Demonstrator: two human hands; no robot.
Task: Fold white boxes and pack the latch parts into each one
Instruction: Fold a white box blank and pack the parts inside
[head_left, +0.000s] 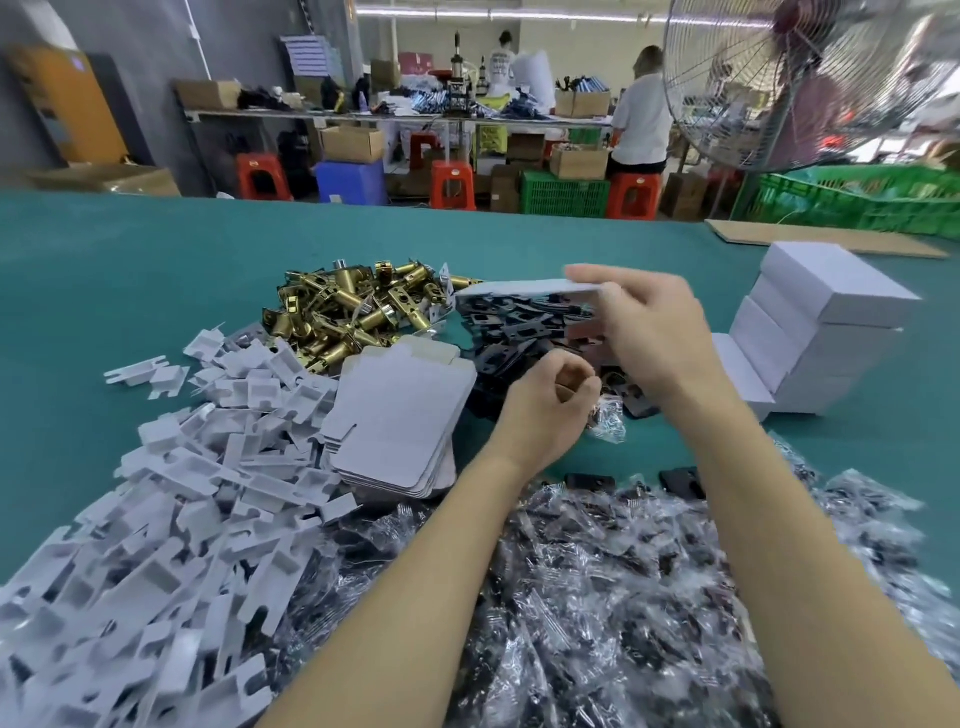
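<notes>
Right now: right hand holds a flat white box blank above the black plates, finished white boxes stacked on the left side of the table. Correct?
Not quite. The head view shows the finished white boxes stacked on the right side of the table, not the left. The rest stands: the right hand holds a flat white box blank above the black plates.

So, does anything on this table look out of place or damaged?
Nothing looks damaged. One thing stands out: a few black plates lie loose on the clear bags, apart from the black plate pile. The finished boxes are stacked in uneven steps.
</notes>
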